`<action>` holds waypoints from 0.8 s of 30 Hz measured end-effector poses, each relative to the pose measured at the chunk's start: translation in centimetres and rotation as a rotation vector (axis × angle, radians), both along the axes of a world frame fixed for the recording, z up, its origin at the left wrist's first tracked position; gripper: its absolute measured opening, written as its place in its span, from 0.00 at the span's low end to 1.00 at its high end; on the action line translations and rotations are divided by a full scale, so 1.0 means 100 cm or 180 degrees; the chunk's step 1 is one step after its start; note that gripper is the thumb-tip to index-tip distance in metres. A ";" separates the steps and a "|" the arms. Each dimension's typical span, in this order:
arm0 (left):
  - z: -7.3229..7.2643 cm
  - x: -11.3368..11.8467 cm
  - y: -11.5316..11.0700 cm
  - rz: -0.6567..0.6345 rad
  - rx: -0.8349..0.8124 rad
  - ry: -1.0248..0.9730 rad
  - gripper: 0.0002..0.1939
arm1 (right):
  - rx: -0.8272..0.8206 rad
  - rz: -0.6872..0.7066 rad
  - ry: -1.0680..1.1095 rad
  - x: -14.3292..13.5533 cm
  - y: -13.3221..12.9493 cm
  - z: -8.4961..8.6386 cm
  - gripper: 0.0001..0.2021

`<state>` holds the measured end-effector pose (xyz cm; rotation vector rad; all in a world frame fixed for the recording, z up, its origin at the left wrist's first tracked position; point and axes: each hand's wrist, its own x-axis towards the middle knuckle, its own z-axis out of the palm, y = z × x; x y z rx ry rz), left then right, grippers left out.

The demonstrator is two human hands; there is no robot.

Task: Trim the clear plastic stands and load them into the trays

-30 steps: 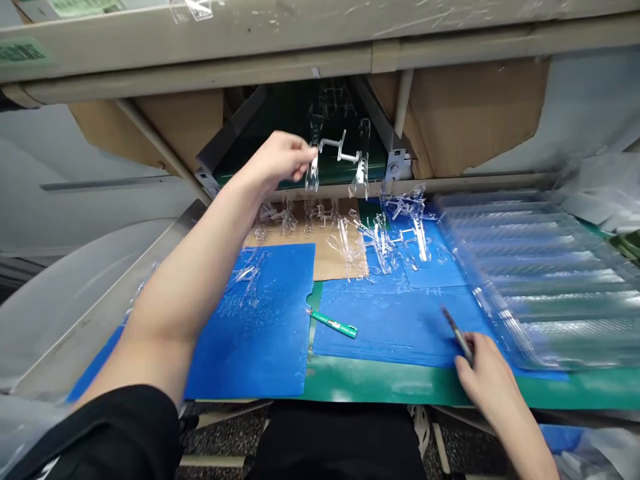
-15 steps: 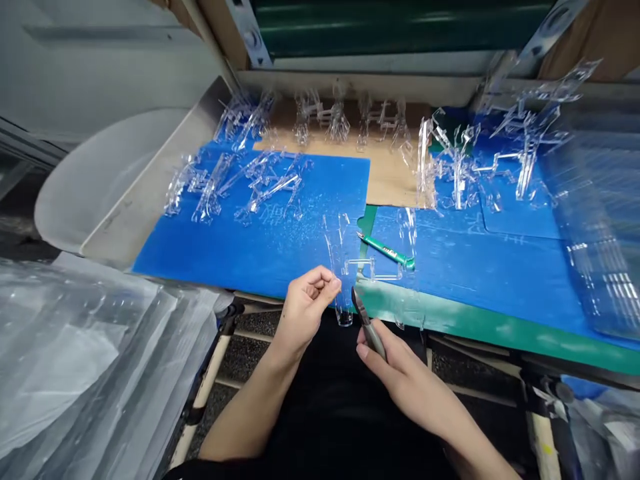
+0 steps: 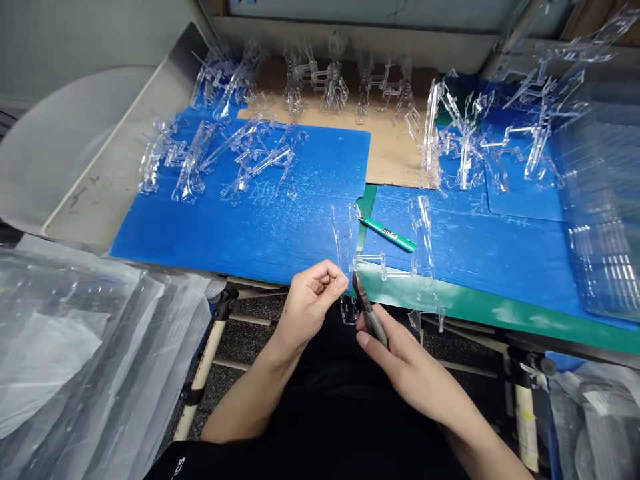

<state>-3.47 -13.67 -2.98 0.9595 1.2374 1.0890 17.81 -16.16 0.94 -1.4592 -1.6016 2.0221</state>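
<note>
My left hand (image 3: 314, 300) pinches the edge of a clear plastic moulded part (image 3: 345, 243), held at the front edge of the bench. Thin clear runners (image 3: 384, 265) join it to a second clear piece (image 3: 425, 247) on the right. Gripped in my right hand (image 3: 395, 350) is a pair of cutting pliers (image 3: 367, 303) with a grey handle. Its dark jaws are close beside the left clear part, near the runner; whether they touch it I cannot tell. Behind the runners lies a green pen-shaped knife (image 3: 387, 233).
Several clear moulded parts lie on the blue mat (image 3: 300, 220), the brown cardboard (image 3: 400, 160) and the right-hand side. Stacked clear plastic pieces (image 3: 605, 220) stand far right. A white tub (image 3: 65, 133) and plastic bags (image 3: 75, 347) are at the left.
The view has tilted down a little. The pliers' jaws have come nearer to the clear part and runner. My left hand keeps its pinch on the part.
</note>
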 end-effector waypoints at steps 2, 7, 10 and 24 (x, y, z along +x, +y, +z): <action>0.001 0.002 0.000 -0.0019 0.0005 0.0044 0.22 | 0.0007 0.0009 0.0009 0.002 0.000 -0.001 0.13; 0.003 0.006 -0.001 -0.0026 0.0037 0.0135 0.23 | -0.0015 0.0017 0.0177 0.006 0.001 -0.003 0.12; 0.002 0.009 -0.002 -0.0072 0.0019 0.0146 0.22 | -0.0038 0.0008 0.0169 0.009 0.002 -0.005 0.13; 0.007 0.016 0.004 -0.0350 -0.0175 0.0113 0.24 | -0.0180 -0.0110 0.0616 0.023 0.000 -0.019 0.15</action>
